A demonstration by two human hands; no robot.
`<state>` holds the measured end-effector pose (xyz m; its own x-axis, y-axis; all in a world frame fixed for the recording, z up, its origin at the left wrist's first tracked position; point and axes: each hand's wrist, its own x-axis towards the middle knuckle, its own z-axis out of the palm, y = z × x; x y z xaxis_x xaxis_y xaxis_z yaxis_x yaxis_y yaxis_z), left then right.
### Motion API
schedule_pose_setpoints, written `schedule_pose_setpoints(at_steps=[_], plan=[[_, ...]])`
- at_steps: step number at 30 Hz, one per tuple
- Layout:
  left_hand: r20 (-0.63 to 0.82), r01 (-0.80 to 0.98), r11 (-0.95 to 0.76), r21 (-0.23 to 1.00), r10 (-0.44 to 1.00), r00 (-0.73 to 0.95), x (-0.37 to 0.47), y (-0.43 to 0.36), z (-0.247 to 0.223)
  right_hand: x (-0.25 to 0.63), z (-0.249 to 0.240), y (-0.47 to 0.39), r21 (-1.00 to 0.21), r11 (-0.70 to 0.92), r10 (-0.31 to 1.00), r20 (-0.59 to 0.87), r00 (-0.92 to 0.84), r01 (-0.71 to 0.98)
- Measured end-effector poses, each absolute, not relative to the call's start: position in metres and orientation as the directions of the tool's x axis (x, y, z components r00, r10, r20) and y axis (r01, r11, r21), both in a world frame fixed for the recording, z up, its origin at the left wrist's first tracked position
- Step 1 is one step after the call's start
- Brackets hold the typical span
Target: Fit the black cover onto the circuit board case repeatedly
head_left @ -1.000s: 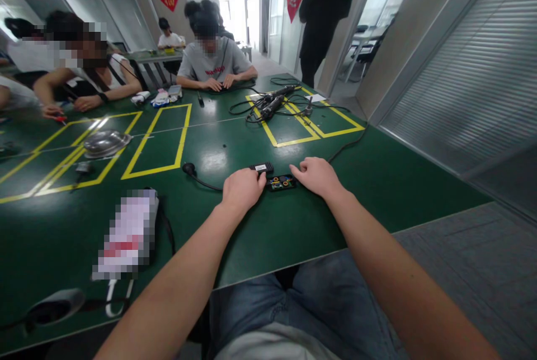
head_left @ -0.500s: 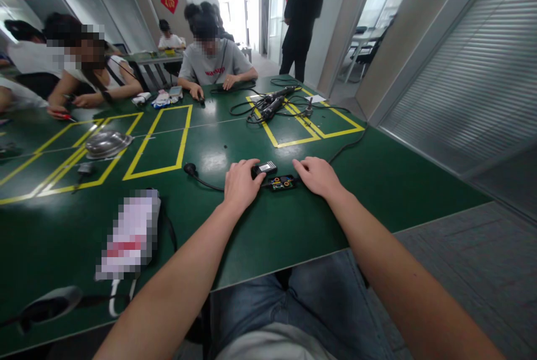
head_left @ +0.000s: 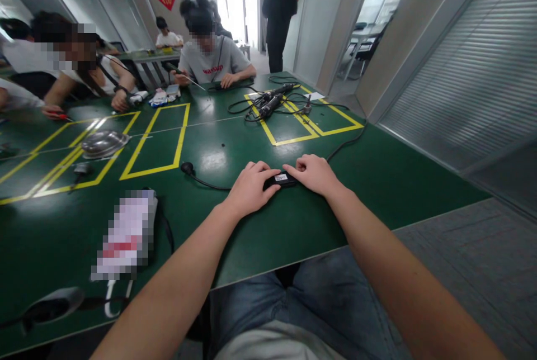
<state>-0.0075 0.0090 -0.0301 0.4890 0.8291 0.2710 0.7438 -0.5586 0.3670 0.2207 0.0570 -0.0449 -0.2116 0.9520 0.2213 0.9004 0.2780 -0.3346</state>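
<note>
Between the hands (head_left: 254, 188) (head_left: 318, 174), the black case (head_left: 286, 180) lies lengthwise left to right

Free tabletop (head_left: 403, 181) right of the right hand (head_left: 315, 174), plug (head_left: 187, 168) and cord (head_left: 210, 185) in the way leftward

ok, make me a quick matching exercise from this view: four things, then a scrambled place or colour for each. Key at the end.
Things
1. labelled case
2. plug
3. metal dish
4. corded devices

Place or colour
A. silver
B. straight ahead, beyond the hands, overlapping yellow tape
C. between the left hand and the right hand
D. at the end of a cord that leads toward the left hand

Pairs: 1-C, 2-D, 3-A, 4-B
</note>
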Motion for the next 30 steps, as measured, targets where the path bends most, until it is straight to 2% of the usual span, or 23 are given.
schedule_pose_setpoints(at_steps=[7,11,14,17,19,21,26,30], plan=[[0.264,0.742,-0.553,0.377,0.833,0.486,-0.008,0.01,-0.031,0.218,-0.045,0.057,-0.354,0.264,0.956,0.217,-0.196,0.897],[0.284,0.721,-0.526,0.451,0.85,0.443,-0.006,0.01,-0.032,0.219,-0.045,0.057,-0.336,0.27,0.955,0.21,-0.208,0.902],[0.323,0.747,-0.423,0.513,0.901,0.289,-0.006,0.012,-0.031,0.222,-0.046,0.059,-0.342,0.254,0.96,0.204,-0.192,0.905],[0.32,0.829,-0.234,0.508,0.945,0.071,-0.009,0.014,-0.028,0.224,-0.048,0.061,-0.305,0.248,0.961,0.201,-0.192,0.919],[0.262,0.868,-0.127,0.48,0.965,-0.004,-0.011,0.015,-0.026,0.225,-0.049,0.062,-0.267,0.243,0.961,0.198,-0.194,0.933],[0.216,0.895,-0.087,0.438,0.976,-0.011,-0.011,0.013,-0.024,0.225,-0.049,0.063,-0.231,0.234,0.963,0.192,-0.191,0.944],[0.251,0.965,-0.104,0.24,0.967,0.042,-0.004,0.005,-0.014,0.222,-0.047,0.061,-0.19,0.217,0.968,0.172,-0.185,0.958],[0.107,0.985,-0.146,0.097,0.985,0.135,0.002,-0.001,-0.009,0.218,-0.041,0.056,-0.172,0.191,0.974,0.159,-0.164,0.966]])
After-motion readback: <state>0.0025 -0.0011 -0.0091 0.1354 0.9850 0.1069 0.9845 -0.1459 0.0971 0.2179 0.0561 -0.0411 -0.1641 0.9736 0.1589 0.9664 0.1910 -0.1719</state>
